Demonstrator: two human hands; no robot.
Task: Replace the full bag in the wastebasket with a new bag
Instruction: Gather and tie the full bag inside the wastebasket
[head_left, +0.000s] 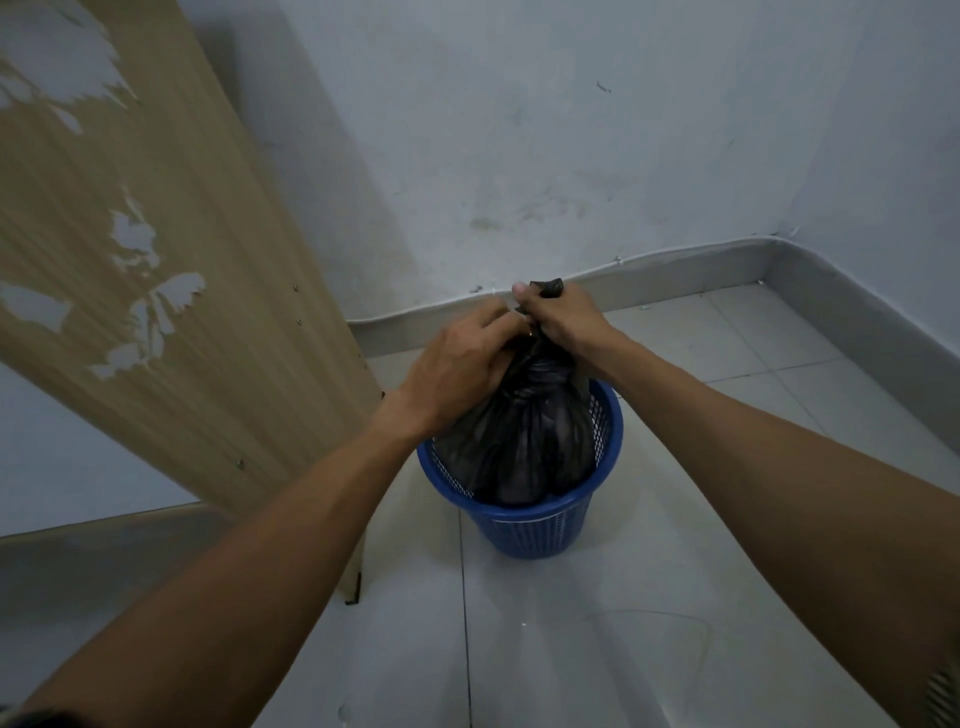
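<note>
A blue mesh wastebasket (540, 530) stands on the tiled floor near the room's corner. A full black bag (524, 441) bulges out of its top, with the mouth gathered into a twisted neck. My left hand (457, 358) grips the neck from the left, fingers curled around the plastic. Just above it, my right hand (561, 317) holds the top of the neck in a fist, and a tuft of black plastic sticks out above the fingers. The bag's lower part sits inside the basket.
A worn wooden panel (156, 286) with peeling veneer leans on the left, its foot right beside the basket. White walls with a grey skirting (675, 270) meet in a corner behind. Light floor tiles (571, 649) stretch in front and to the right.
</note>
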